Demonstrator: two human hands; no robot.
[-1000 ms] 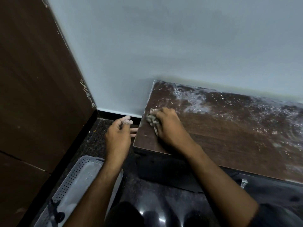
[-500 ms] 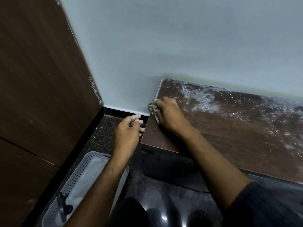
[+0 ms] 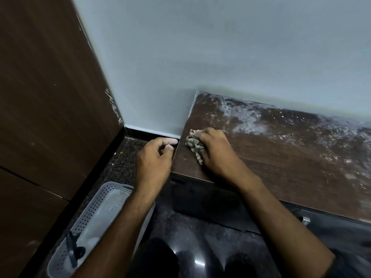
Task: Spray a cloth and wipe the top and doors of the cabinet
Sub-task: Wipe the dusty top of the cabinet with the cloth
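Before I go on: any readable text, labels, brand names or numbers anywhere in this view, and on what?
None can be read.
The cabinet top, the cloth under the right hand, the wall and the basket carry no visible lettering.
The dark item in the basket shows no legible label.

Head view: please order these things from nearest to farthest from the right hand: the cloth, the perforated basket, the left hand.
1. The cloth: crumpled under the fingers of the right hand, on the cabinet top near its left edge.
2. The left hand: just off that left edge, holding nothing.
3. The perforated basket: down on the floor, at the lower left.
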